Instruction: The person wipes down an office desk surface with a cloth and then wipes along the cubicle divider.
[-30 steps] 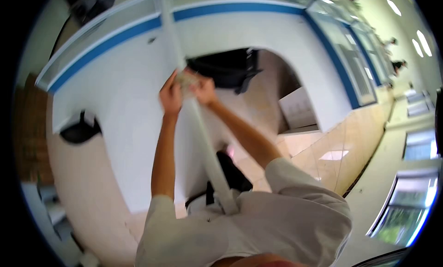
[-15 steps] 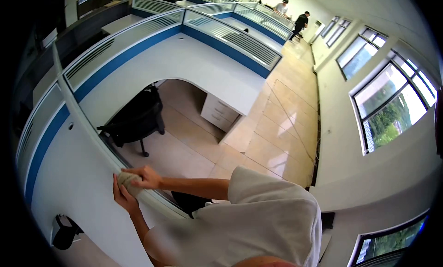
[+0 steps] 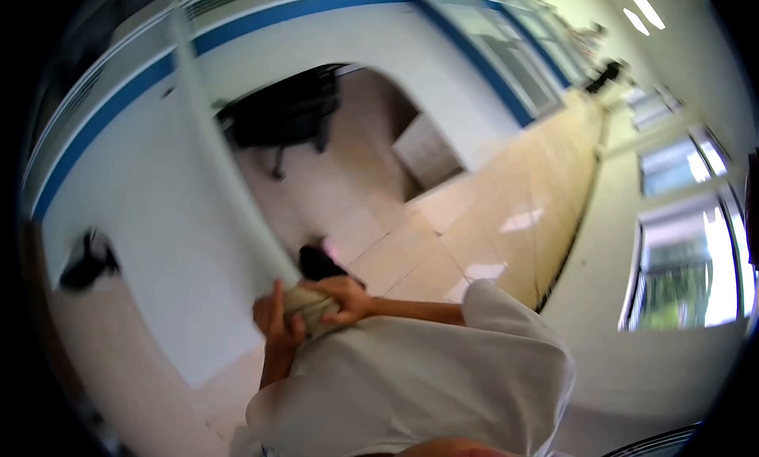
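Between my two hands is a folded beige cloth [image 3: 310, 308], at the near end of the white top rail [image 3: 229, 176] of a desk partition. My left hand [image 3: 275, 321] grips the cloth's left side, its thumb and fingers bent around it. From the right, my right hand [image 3: 350, 297] closes over the other side. The cloth appears to touch the rail, though motion blur and my fingers hide the exact contact. White desktops [image 3: 150, 243] lie on the left side of the rail and beyond it.
A black office chair [image 3: 285, 113] stands at the far desk, near a white drawer cabinet [image 3: 427, 152]. Another dark chair [image 3: 88, 261] is at the left. Tiled floor [image 3: 506, 204] runs along the windowed wall [image 3: 601, 259]. Two blurred people [image 3: 605, 76] are far back.
My hands and the cloth have moved along the rail toward its near end, closer to my body. The view has swung and blurred, and the dark object beside the rail shows more fully.
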Demonstrator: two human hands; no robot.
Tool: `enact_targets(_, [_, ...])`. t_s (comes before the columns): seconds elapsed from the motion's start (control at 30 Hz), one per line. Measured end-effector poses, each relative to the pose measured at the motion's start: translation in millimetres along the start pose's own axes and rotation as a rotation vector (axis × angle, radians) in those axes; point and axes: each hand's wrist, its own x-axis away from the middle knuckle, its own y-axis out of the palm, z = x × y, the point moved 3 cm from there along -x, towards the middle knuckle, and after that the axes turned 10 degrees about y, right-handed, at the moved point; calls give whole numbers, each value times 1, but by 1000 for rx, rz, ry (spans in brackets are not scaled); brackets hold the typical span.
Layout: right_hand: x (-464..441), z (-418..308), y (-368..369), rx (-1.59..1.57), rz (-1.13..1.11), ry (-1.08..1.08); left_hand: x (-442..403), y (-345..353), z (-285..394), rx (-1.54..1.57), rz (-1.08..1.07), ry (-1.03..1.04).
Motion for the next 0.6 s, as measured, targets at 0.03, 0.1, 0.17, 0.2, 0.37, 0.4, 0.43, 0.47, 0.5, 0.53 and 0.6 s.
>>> enact_targets(0.03, [0,13,4,31,18,-58,0,1,-1,5,12,4])
enact_targets(0.1, [-12,6,0,27,38,-157,8,5,-7,20,60,10])
enact_targets(0.17, [-20,22,9,-14,93,-218,2,3,-7,16,103,3])
enact_targets(0.2, [-26,32,13,-33,110,-231,-4,1,-11,1,100,-15])
enact_targets(0.37, [-57,30,16,52,155,-181,-14,-7,-28,-31,94,-116])
enact_targets(0.4, [-66,32,16,53,164,-195,-16,-5,-34,-26,99,-128])
enact_targets(0.43, [-77,35,15,58,175,-209,-20,-2,-41,-18,104,-137])
enact_targets(0.47, [-89,36,11,63,186,-224,-29,0,-48,-20,123,-144])
enact_targets(0.5, [-104,40,9,51,200,-236,-37,0,-59,-22,142,-149])
enact_targets(0.53, [-119,43,8,37,214,-248,-45,0,-70,-25,160,-154])
enact_targets(0.6, [-154,50,5,12,236,-270,-68,-1,-94,-23,170,-147])
